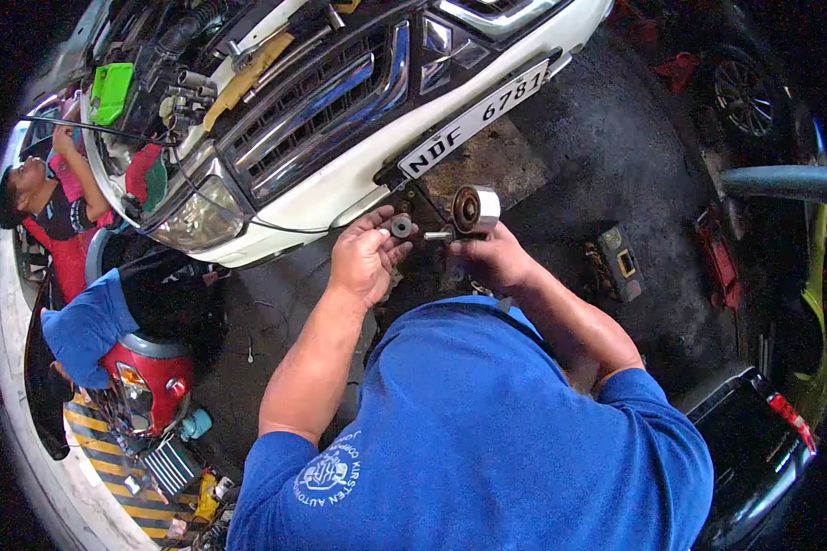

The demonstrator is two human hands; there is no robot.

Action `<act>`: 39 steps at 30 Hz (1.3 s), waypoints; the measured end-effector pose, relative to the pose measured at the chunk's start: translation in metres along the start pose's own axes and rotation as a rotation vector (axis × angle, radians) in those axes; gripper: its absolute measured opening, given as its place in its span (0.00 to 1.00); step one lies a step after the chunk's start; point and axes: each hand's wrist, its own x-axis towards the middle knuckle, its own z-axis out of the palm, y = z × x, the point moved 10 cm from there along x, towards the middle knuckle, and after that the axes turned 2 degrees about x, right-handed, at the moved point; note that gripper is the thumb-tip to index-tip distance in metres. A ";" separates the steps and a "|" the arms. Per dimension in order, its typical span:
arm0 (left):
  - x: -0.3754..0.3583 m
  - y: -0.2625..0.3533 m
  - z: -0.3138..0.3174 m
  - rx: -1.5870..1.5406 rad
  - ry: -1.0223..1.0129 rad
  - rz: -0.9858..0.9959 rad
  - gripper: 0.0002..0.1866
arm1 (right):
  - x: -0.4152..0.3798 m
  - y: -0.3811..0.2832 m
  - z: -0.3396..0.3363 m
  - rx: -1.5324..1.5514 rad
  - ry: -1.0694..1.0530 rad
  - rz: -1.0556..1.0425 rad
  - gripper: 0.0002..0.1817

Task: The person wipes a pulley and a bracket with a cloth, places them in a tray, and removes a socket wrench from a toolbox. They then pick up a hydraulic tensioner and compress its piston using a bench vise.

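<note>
My left hand (366,253) pinches a small round metal bushing (401,226) with a hole through its middle, fingers closed around its edge. Close by on the right, a pulley (476,209) with a smooth silver rim and a brown, ringed centre is gripped in my right hand (494,258). A short silver bolt (437,236) sticks out to the left near my right fingertips, pointing at the bushing. Whether the bolt is fixed to the pulley's part is hidden by my fingers. Both hands are in front of the car's bumper (340,216), a small gap apart.
A white car with a chrome grille (326,106) and licence plate (476,118) stands ahead. Sockets (193,87) and a ratchet lie on its front. At left are another person (60,197) and a red motorcycle (152,386). A toolbox (620,262) sits on the floor at right.
</note>
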 end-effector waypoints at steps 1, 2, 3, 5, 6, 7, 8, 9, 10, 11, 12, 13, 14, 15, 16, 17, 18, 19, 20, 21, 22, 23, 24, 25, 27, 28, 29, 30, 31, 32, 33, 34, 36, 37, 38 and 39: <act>-0.003 0.003 0.007 -0.011 -0.004 0.009 0.20 | 0.001 0.002 0.000 0.030 -0.021 -0.002 0.21; -0.005 0.006 0.013 -0.021 -0.008 0.018 0.20 | 0.001 0.003 0.001 0.060 -0.042 -0.004 0.20; -0.007 0.005 0.021 -0.031 -0.015 0.014 0.20 | -0.002 0.000 0.000 0.052 -0.033 0.000 0.20; -0.010 0.012 0.028 -0.073 -0.016 0.043 0.19 | -0.001 -0.010 0.000 -0.002 0.022 -0.018 0.20; -0.011 0.012 0.027 -0.072 -0.015 0.041 0.19 | 0.001 -0.006 -0.001 0.000 0.022 -0.016 0.20; -0.011 0.012 0.028 -0.074 -0.025 0.039 0.19 | 0.004 -0.001 -0.006 -0.019 0.048 -0.018 0.20; -0.011 0.012 0.028 -0.075 -0.035 0.036 0.18 | 0.005 0.001 -0.010 -0.037 0.075 -0.019 0.19; -0.011 0.011 0.027 -0.075 -0.035 0.036 0.18 | 0.006 0.001 -0.009 -0.038 0.075 -0.019 0.19; -0.011 0.011 0.027 -0.065 -0.038 0.043 0.18 | 0.008 0.001 -0.008 -0.004 0.079 -0.024 0.20; -0.011 0.011 0.027 -0.056 -0.042 0.050 0.18 | 0.010 0.000 -0.006 0.030 0.083 -0.029 0.21; -0.011 0.010 0.029 -0.057 -0.042 0.049 0.18 | 0.010 -0.003 -0.003 0.030 0.084 -0.028 0.21; -0.012 0.010 0.031 -0.003 -0.024 0.079 0.19 | 0.010 -0.010 0.001 0.018 0.095 -0.048 0.22; -0.013 0.012 0.032 0.051 -0.008 0.112 0.20 | 0.011 -0.015 0.004 0.005 0.104 -0.070 0.24; -0.012 0.008 0.032 0.050 -0.007 0.116 0.20 | 0.015 -0.012 0.006 0.002 0.101 -0.071 0.24; -0.016 0.018 0.038 0.339 -0.041 0.293 0.20 | 0.016 -0.014 0.007 0.010 0.098 -0.131 0.20; -0.022 0.027 0.050 0.630 -0.074 0.473 0.21 | 0.018 -0.018 0.009 0.017 0.091 -0.196 0.17; -0.029 0.032 0.056 0.728 -0.044 0.500 0.23 | 0.019 -0.022 0.013 0.012 0.087 -0.200 0.17; -0.032 0.035 0.057 0.726 -0.043 0.507 0.23 | 0.019 -0.028 0.016 0.020 0.096 -0.212 0.17; -0.043 0.048 0.068 0.964 -0.023 0.709 0.23 | 0.018 -0.033 0.017 0.028 0.106 -0.224 0.17; -0.054 0.056 0.082 1.202 0.000 0.911 0.23 | 0.019 -0.035 0.018 0.024 0.103 -0.229 0.17; -0.061 0.062 0.088 1.207 0.006 1.028 0.25 | 0.021 -0.028 0.020 0.125 0.083 -0.143 0.21; -0.061 0.063 0.087 1.206 0.007 1.032 0.25 | 0.022 -0.020 0.022 0.225 0.064 -0.055 0.25; -0.063 0.064 0.085 1.239 0.036 1.087 0.25 | 0.023 -0.023 0.024 0.153 0.053 -0.055 0.26; -0.065 0.064 0.084 1.271 0.066 1.142 0.25 | 0.025 -0.020 0.024 0.149 0.049 -0.058 0.26; -0.049 0.062 0.064 1.106 0.140 0.987 0.24 | 0.029 -0.026 0.024 0.072 0.054 -0.206 0.28; -0.036 0.059 0.046 0.938 0.204 0.828 0.24 | 0.028 -0.030 0.028 0.070 0.033 -0.225 0.28; -0.034 0.058 0.045 0.937 0.207 0.836 0.24 | 0.030 -0.028 0.029 0.066 0.028 -0.230 0.28; -0.032 0.061 0.044 0.854 0.211 0.821 0.23 | 0.033 -0.024 0.029 0.078 0.054 -0.207 0.28; -0.032 0.063 0.043 0.772 0.215 0.802 0.22 | 0.034 -0.020 0.026 0.091 0.080 -0.181 0.28; -0.036 0.062 0.045 0.728 0.187 0.776 0.23 | 0.032 -0.018 0.022 0.039 0.090 -0.150 0.26; -0.045 0.066 0.050 0.724 0.193 0.784 0.23 | 0.032 -0.022 0.023 0.033 0.083 -0.152 0.26; -0.056 0.067 0.063 0.830 0.143 0.827 0.23 | 0.033 -0.019 0.026 0.159 0.051 -0.107 0.24; -0.067 0.062 0.078 0.990 0.022 0.938 0.26 | 0.036 -0.020 0.032 0.302 -0.007 -0.082 0.18; -0.065 0.062 0.074 0.991 0.028 0.942 0.26 | 0.036 -0.022 0.033 0.299 -0.014 -0.082 0.18; -0.061 0.064 0.067 0.910 0.012 0.934 0.24 | 0.035 -0.023 0.035 0.372 -0.041 -0.070 0.17; -0.059 0.066 0.064 0.828 -0.006 0.922 0.23 | 0.032 -0.029 0.039 0.447 -0.065 -0.056 0.16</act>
